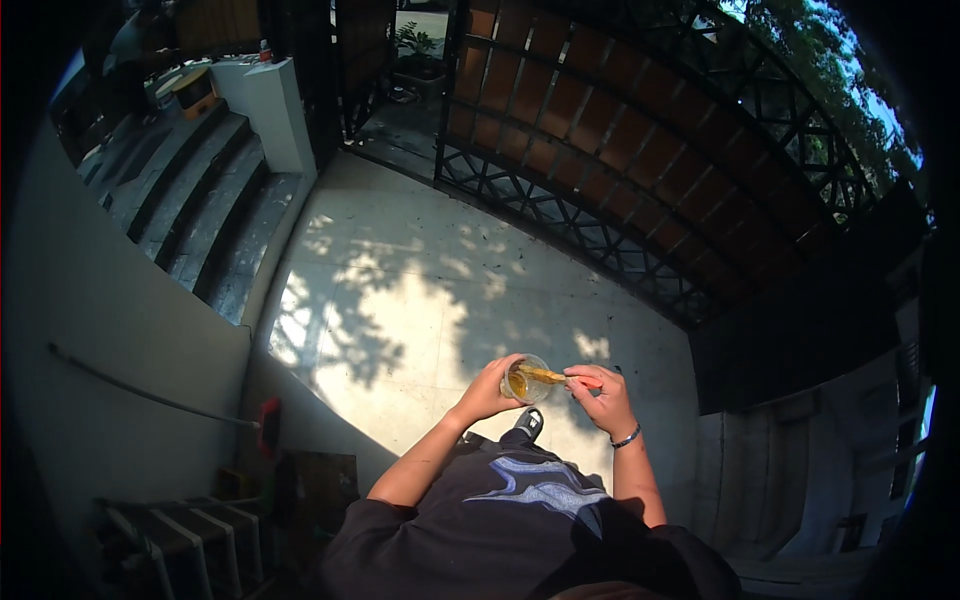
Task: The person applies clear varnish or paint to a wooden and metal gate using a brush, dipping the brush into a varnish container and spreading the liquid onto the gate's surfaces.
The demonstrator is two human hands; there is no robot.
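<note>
Near the lower middle of the view, my left hand (484,391) is wrapped round the side of a clear cup (535,391) with yellow-brown stuff inside. My right hand (604,402), with a dark band at its wrist, pinches a brush-like tool (590,381) by its red-orange handle. The tool's yellow-brown coated end reaches left over the rim and into the cup. What the coating is cannot be made out. Both hands are held in front of the dark shirt, above the pale floor.
A dark metal gate (590,130) with brown panels spans the back. Grey steps (200,190) rise at the left behind a low wall. A red-headed broom or tool (268,428) leans at the left, above a rack (190,535). Tree shadows dapple the floor (400,300).
</note>
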